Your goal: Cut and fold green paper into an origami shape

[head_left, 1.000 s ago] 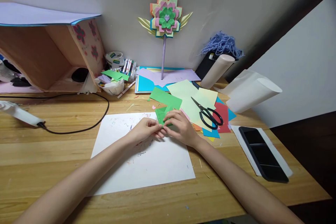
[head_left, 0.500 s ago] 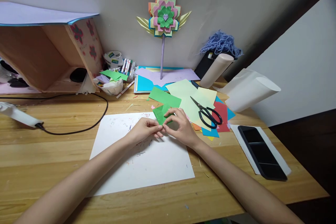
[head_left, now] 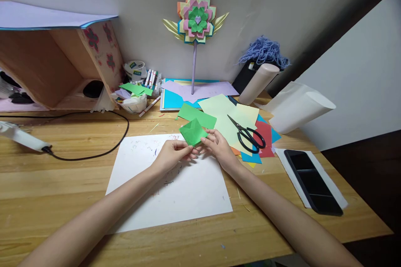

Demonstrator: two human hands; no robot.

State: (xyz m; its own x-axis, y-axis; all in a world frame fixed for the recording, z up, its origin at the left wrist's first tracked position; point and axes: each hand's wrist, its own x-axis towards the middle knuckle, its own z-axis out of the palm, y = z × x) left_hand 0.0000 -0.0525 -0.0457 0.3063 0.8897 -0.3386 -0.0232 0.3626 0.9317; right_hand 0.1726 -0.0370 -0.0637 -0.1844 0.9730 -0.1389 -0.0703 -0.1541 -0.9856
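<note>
Take the folded green paper (head_left: 193,130) as the clock's centre, twelve pointing away from the person; it sits corner-on over the far edge of the white sheet (head_left: 188,194), though whether it touches that sheet I cannot tell; the left hand (head_left: 170,155), from eight o'clock, is nearly closed, thumb over curled fingers at the near corner, seemingly to anchor it; the right hand (head_left: 222,152), from four, is half open, thumb and fingertips lightly on the right-hand edge, apparently steadying the square so its creased face shows; the sheet, flecked with colour, probably shields the worktop (head_left: 56,192); the scissors (head_left: 242,129) lie at three on pale yellow paper (head_left: 216,110), handles towards four, a placing that suits the right hand; the phone (head_left: 313,181), out at four, is likely parked away from the scraps.

As for edges, the paper's far corner overlaps a green strip (head_left: 196,115) in view, so twelve looks tightest; farther that way stands the paper flower (head_left: 198,18); three o'clock is crowded by layered paper; between eight and nine wood grain shows widely, bounded at ten by the black cord (head_left: 128,123); towards six, the sheet gives broad sliding room before the worktop's near edge.
</note>
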